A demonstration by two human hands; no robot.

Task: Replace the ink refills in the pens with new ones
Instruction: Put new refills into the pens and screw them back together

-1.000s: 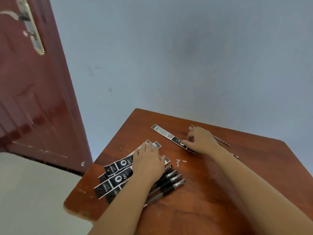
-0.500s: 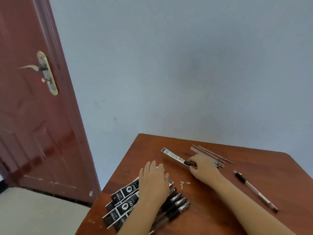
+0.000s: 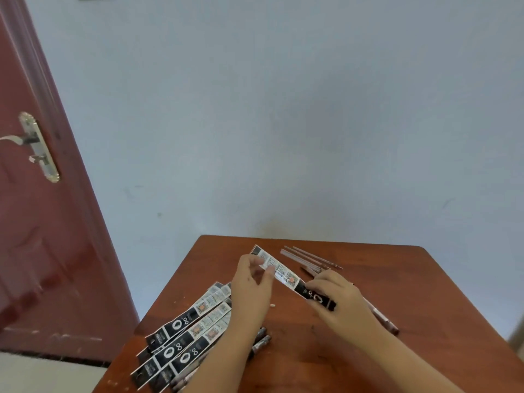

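Note:
A narrow black-and-white refill packet is lifted above the brown table. My right hand grips its black lower end. My left hand pinches its printed upper part. Several more refill packets lie fanned at the table's front left. Dark pens lie partly hidden under my left forearm. Several bare thin refills lie at the back of the table. A clear pen lies behind my right wrist.
A dark red door with a metal handle stands at the left. A pale blue wall rises behind the table. A small white cap piece lies between my hands.
My right hand has lifted the single packet off the table. My left hand left the packet pile and took hold of the packet's upper part. The camera tilted upward.

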